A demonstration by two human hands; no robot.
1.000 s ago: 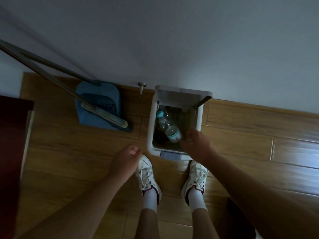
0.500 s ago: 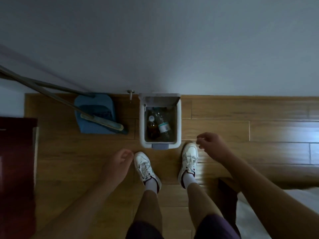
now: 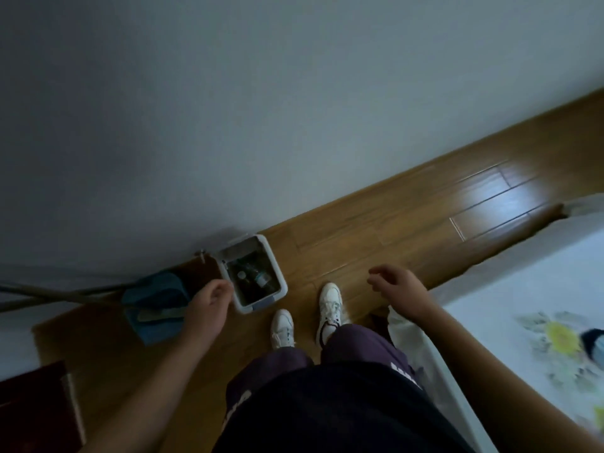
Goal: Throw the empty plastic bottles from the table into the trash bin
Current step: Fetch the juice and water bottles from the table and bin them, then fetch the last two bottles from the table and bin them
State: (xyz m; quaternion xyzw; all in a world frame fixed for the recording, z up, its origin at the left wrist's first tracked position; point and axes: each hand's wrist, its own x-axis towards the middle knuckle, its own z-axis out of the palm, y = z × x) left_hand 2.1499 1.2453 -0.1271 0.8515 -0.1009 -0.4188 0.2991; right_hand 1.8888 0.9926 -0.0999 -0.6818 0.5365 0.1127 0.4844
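A small white trash bin (image 3: 279, 273) stands open on the wood floor against the wall, its lid tipped back. Inside it lie plastic bottles (image 3: 260, 278), one with a pale label, another with a white cap. My left hand (image 3: 209, 305) hangs just left of the bin, fingers loosely curled, holding nothing. My right hand (image 3: 397, 286) hovers to the right of the bin above the floor, fingers apart and empty. No table is in view.
A blue dustpan with a broom (image 3: 153, 305) lies left of the bin by the wall. A bed with a white flowered cover (image 3: 523, 305) fills the right side. Dark red furniture (image 3: 36, 410) sits bottom left. My white shoes (image 3: 330, 305) stand before the bin.
My right hand let the bottle go into the bin and pulled back empty. The view has swung right and away, so the bin now sits smaller and left of centre.
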